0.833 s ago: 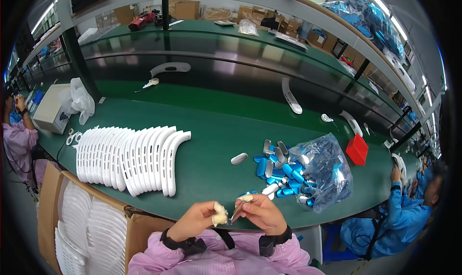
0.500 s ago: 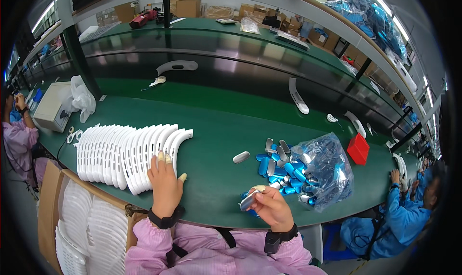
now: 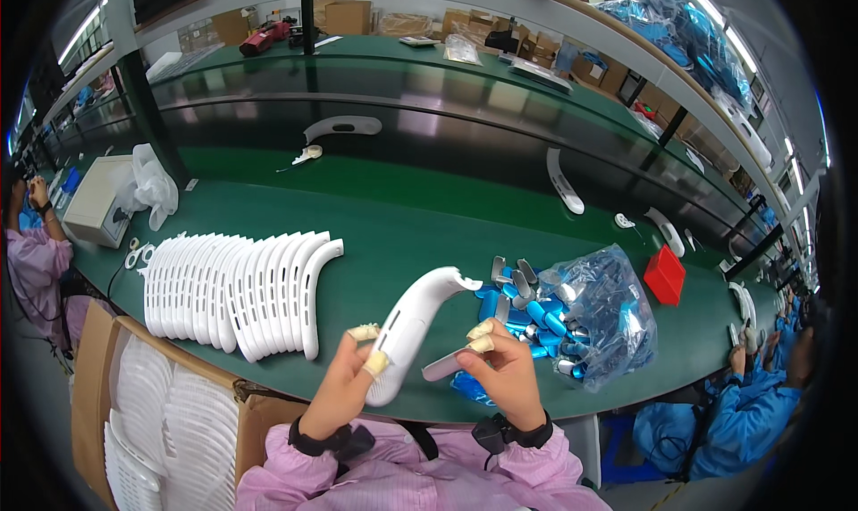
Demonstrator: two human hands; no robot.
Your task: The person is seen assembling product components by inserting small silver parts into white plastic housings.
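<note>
Curved white plastic shell — off the row at nine o'clock since a moment ago — sits gripped in left hand; right hand pinches a small silver-blue strip — above the green bench.

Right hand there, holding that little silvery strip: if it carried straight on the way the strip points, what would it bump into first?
Most likely the curved white plastic piece in the left hand; the right hand aims its strip leftward at it, though depth is unclear.
</note>
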